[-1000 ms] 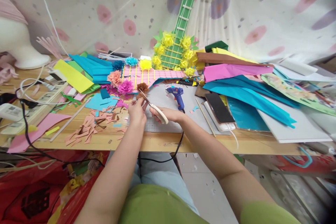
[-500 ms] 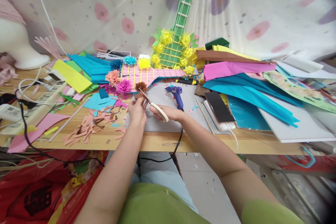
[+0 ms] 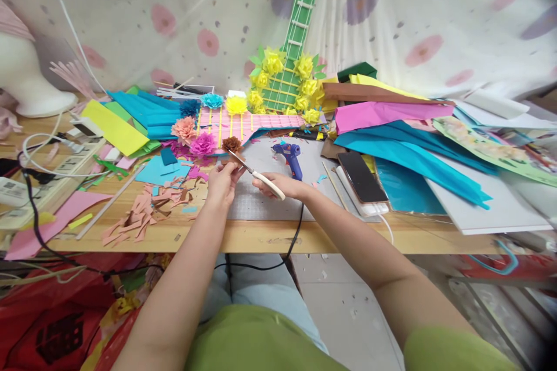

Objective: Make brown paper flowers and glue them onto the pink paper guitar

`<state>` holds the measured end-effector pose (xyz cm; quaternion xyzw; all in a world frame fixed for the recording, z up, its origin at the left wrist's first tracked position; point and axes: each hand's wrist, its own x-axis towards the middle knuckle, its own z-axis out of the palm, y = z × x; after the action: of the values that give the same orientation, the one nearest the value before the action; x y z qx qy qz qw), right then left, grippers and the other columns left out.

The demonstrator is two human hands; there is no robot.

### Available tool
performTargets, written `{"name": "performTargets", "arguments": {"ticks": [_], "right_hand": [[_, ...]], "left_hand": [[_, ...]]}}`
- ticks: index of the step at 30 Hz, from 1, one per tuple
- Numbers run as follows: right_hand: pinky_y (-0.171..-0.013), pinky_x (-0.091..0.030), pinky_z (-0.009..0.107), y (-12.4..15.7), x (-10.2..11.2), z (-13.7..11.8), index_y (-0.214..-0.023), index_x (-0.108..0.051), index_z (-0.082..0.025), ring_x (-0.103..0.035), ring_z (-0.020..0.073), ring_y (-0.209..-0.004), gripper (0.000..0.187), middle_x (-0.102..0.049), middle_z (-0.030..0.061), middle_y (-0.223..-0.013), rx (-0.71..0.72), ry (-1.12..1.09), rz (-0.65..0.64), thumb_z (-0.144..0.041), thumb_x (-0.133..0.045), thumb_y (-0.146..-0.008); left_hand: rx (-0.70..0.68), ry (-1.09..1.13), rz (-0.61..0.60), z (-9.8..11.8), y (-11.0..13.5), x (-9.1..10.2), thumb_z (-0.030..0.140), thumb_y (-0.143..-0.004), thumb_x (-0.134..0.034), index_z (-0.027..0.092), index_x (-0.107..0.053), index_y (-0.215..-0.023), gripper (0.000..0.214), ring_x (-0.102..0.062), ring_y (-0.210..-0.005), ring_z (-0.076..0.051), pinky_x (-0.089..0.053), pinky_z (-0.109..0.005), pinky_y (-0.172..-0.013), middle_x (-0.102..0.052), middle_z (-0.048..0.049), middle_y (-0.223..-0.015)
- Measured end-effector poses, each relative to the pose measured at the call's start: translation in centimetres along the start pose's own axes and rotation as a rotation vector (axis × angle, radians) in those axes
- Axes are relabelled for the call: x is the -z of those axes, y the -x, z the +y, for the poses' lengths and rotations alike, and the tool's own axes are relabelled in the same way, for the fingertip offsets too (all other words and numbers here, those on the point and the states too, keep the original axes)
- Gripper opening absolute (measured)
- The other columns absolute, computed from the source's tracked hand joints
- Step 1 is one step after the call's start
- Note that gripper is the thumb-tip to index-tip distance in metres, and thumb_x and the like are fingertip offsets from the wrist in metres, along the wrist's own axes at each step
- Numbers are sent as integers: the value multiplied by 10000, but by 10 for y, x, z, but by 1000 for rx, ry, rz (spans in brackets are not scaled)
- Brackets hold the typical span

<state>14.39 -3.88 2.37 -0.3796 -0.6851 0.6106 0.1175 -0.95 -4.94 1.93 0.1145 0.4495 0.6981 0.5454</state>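
My right hand is closed round the cream handles of a pair of scissors; the blades point up and left toward my left hand. My left hand pinches a small piece that I cannot make out, right at the blade tips. Just beyond the blades a brown paper flower lies on the grey cutting mat. Both hands hover over the mat near the front edge of the wooden table.
A blue glue gun lies behind my right hand, its black cord hanging off the table edge. A phone rests to the right on stacked coloured paper sheets. Paper flowers, a green paper guitar, scraps and a power strip crowd the left and back.
The view has shifted slightly, so everything sits a little further left. My hands and the scissors keep nearly the same pose, the right hand a bit further to the right.
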Motion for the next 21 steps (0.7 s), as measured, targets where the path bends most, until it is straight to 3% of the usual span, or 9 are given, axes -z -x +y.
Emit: {"name": "performTargets", "arguments": {"ticks": [11,21], "right_hand": [[-399,-283,179,4,13,2,-729,-408,-178,-343,21,-437,567,-391,-84,-566,-30,-86,-43,-673,-664,-625],[-403,-292,178,13,20,4,-732,-421,-181,-340,32,-429,515,-358,-95,-520,-39,-19,-68,-637,-652,-680]], "left_hand": [[24,-164,-107,10,-4,-1,-8,-579,-624,165,-403,-557,281,-621,-613,-113,-565,-345,-789,-596,-5,-559],[74,-309,-174,17,-2,1,-26,-567,-675,166,-414,-607,326,-614,-575,-111,-574,-304,-667,-607,-5,-575]]}}
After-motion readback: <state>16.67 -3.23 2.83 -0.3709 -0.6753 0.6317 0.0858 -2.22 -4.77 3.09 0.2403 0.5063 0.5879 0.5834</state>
